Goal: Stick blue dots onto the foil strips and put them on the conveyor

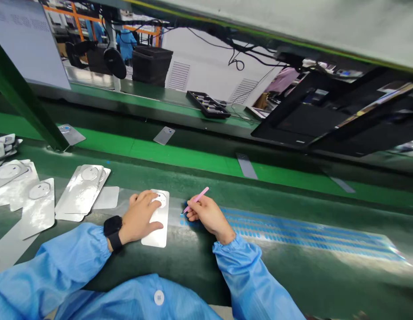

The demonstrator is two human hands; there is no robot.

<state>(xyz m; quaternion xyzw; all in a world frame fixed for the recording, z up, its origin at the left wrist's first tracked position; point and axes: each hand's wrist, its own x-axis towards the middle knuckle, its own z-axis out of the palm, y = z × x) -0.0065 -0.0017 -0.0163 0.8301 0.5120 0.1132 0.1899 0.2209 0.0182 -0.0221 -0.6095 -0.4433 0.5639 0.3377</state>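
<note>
My L hand (141, 213) lies flat, fingers spread, pressing 1 foil card (156, 231) on the green bench (293, 284). R hand (209, 215) pinches 1 pair of pink tweezers (197, 199), tips at the edge of 1 blue dot sheet (309, 233). Approx 4 foil-card piles left of L hand, nearest (81, 191). 1 black tray (208, 104) far side, holding small dark parts, unclear.
</note>
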